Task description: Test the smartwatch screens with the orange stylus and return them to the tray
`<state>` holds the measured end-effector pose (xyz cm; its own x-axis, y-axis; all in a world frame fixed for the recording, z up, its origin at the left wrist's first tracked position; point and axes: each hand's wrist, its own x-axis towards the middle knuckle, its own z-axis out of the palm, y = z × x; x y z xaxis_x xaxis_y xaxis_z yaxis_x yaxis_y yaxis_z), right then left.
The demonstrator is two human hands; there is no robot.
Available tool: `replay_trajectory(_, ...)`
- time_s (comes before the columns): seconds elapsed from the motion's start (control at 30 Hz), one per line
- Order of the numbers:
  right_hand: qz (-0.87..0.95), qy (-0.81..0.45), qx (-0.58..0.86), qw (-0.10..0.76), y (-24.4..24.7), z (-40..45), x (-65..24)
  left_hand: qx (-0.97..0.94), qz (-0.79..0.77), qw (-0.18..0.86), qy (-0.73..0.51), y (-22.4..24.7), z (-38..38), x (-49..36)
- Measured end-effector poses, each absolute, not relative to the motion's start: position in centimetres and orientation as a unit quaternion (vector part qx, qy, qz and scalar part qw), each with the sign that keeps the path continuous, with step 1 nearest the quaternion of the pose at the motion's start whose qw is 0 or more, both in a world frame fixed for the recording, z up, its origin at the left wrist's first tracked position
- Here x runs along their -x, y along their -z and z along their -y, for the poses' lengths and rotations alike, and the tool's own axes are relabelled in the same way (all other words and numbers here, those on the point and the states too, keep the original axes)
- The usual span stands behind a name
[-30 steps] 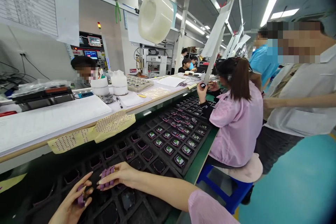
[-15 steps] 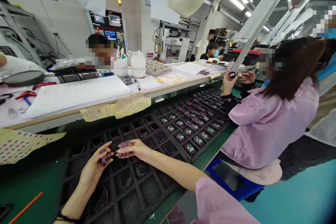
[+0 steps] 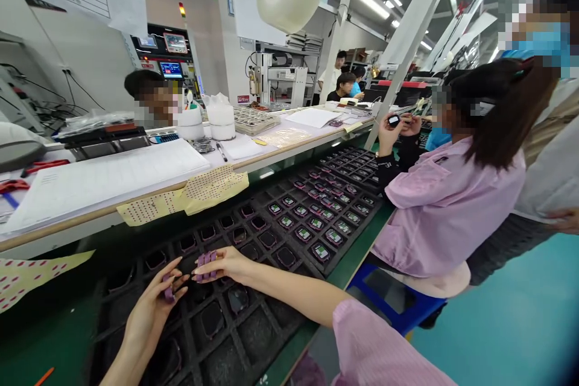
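My left hand [image 3: 149, 301] pinches a small purple frame [image 3: 169, 292], perhaps a watch case, between thumb and fingers. Just right of it, my right hand [image 3: 233, 266] grips several purple frames [image 3: 207, 266] side by side in its fingertips. A narrow gap separates the two hands. Both are over a black compartment tray [image 3: 228, 357], whose nearer cells hold dark, rounded-square pieces [image 3: 212, 321] like watch housings. My fingers hide part of the frames and the cells beneath.
Further right, another black tray holds watch-like pieces [image 3: 321, 252] with green and white insides. A co-worker in a pink sleeve [image 3: 420, 184] sits there holding a small dark device [image 3: 394, 121]. A raised shelf [image 3: 181, 184] with papers runs behind the trays. An orange stick [image 3: 44, 377] lies at lower left.
The whole view has shifted, so my hands and the trays appear slightly further left. Both hands keep their purple frames. A standing person shows more at the right edge.
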<state>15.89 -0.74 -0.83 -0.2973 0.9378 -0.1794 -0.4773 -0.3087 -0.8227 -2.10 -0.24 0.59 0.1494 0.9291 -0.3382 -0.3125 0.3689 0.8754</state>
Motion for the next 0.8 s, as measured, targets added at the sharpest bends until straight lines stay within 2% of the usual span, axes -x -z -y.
replay_trajectory(0.47, 0.34, -0.722, 0.319, 0.511, 1.18, 0.66, -16.0, -0.333, -0.471, 0.669, -0.47, -0.75, 0.35, 1.85)
replay_trajectory(0.8, 0.339, -0.734, 0.326, 0.49, 0.33, 1.19, -15.96, -0.343, -0.473, 0.668, -0.461, -0.57, 0.4, 1.88)
